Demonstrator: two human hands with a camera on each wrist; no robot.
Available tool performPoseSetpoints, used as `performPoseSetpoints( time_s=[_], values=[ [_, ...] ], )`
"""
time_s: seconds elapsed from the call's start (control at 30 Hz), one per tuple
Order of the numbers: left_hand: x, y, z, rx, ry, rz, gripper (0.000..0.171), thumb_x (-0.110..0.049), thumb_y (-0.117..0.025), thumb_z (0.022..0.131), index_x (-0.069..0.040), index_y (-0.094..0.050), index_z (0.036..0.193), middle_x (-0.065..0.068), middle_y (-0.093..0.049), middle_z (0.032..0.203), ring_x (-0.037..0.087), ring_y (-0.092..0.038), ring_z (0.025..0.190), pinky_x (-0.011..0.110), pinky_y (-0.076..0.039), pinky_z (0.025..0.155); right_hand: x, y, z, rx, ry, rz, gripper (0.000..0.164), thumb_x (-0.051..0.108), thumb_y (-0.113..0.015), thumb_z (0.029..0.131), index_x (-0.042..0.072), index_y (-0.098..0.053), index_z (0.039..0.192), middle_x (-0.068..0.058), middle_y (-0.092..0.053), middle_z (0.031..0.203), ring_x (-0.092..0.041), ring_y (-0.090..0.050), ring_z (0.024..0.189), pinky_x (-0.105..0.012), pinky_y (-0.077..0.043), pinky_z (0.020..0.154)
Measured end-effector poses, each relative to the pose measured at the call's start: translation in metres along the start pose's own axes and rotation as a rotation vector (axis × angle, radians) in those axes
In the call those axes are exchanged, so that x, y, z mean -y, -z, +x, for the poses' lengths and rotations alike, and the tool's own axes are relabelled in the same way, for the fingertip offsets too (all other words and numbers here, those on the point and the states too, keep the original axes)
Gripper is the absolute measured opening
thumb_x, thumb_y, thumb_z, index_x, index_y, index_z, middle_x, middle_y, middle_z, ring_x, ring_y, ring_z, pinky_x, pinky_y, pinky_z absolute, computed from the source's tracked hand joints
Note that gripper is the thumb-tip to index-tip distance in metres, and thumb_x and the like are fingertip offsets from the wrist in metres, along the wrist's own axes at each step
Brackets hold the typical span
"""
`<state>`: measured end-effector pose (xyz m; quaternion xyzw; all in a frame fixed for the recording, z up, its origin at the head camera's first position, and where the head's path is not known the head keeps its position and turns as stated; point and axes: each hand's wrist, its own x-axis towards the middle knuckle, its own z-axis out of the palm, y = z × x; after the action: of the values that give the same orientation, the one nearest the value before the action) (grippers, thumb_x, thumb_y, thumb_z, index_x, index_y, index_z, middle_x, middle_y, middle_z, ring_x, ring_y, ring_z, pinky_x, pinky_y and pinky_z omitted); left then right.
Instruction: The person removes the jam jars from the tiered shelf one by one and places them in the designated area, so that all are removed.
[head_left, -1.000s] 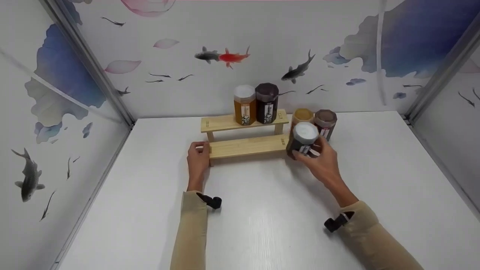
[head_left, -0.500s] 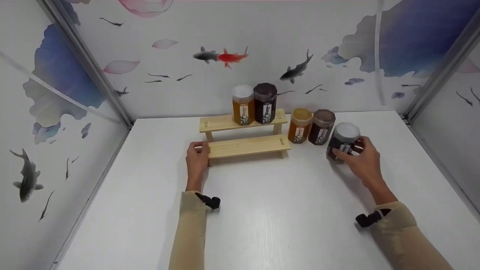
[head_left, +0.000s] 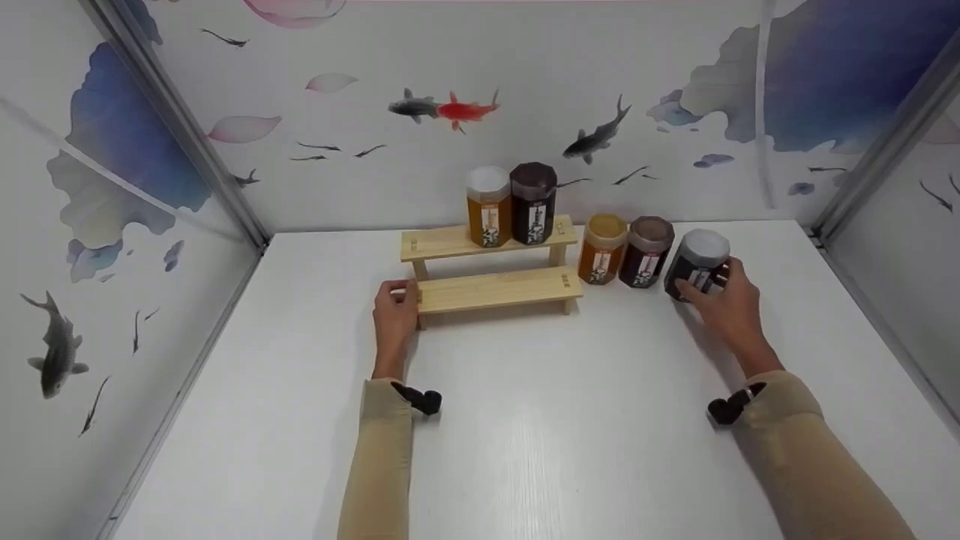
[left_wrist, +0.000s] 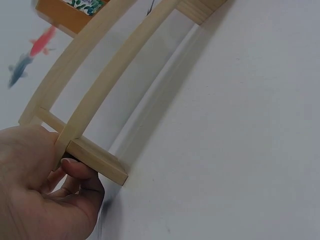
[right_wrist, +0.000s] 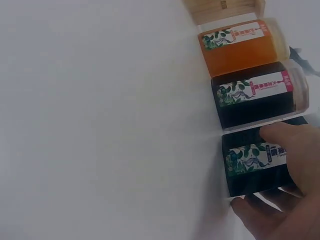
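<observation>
My right hand [head_left: 724,304] grips a dark jar with a white lid [head_left: 697,259], thumb on its near side and fingers around the right. It stands at the right end of a row, beside a dark jar with a brown lid [head_left: 646,251] and an amber jar with a yellow lid [head_left: 601,249]. My left hand [head_left: 395,322] pinches the left end of the lower step of a two-tier wooden rack [head_left: 495,291]; in the left wrist view its curled fingers [left_wrist: 82,172] lie at the rack's end leg [left_wrist: 100,162].
On the rack's upper step stand an amber jar with a white lid [head_left: 489,210] and a dark jar with a dark lid [head_left: 533,206]. The lower step is bare. Behind the white table [head_left: 510,420] rises a wall panel [head_left: 337,195] printed with fish.
My right hand has carried the dark white-lidded jar from in front of the amber jar rightward, then slightly back to the row's right end. The left hand stays on the rack.
</observation>
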<state>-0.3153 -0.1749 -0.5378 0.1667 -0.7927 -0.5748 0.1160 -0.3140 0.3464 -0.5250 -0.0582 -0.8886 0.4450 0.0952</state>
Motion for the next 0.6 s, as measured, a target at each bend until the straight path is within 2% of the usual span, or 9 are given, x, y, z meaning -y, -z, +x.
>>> performPoseSetpoints(
  time_s=[0.23, 0.43, 0.6],
  values=[
    [0.001, -0.001, 0.0, 0.01, 0.018, -0.009, 0.037, -0.039, -0.056, 0.113, -0.01, -0.063, 0.133, 0.012, -0.071, 0.116, 0.021, -0.066, 0.094, 0.029, -0.053, 0.071, -0.001, -0.003, 0.011, -0.009, 0.028, -0.1, 0.096, 0.046, -0.073, 0.103, -0.003, -0.02, 0.167, -0.036, -0.046, 0.16, -0.053, -0.048, 0.148, -0.067, -0.04, 0.12],
    [0.0, 0.0, 0.001, 0.004, 0.022, -0.007, 0.038, -0.04, -0.056, 0.113, -0.009, -0.063, 0.134, 0.013, -0.071, 0.118, 0.022, -0.067, 0.096, 0.031, -0.053, 0.073, 0.0, -0.005, 0.015, 0.006, 0.055, -0.106, 0.092, 0.041, -0.073, 0.104, -0.005, -0.022, 0.165, -0.036, -0.047, 0.158, -0.053, -0.048, 0.148, -0.067, -0.039, 0.121],
    [-0.002, 0.0, 0.001, 0.003, 0.032, -0.002, 0.037, -0.039, -0.057, 0.113, -0.009, -0.063, 0.134, 0.013, -0.071, 0.118, 0.022, -0.067, 0.096, 0.031, -0.053, 0.073, 0.001, -0.006, 0.016, 0.025, 0.04, -0.121, 0.097, 0.043, -0.073, 0.104, -0.005, -0.018, 0.167, -0.036, -0.047, 0.158, -0.053, -0.049, 0.147, -0.068, -0.039, 0.121]
  ],
)
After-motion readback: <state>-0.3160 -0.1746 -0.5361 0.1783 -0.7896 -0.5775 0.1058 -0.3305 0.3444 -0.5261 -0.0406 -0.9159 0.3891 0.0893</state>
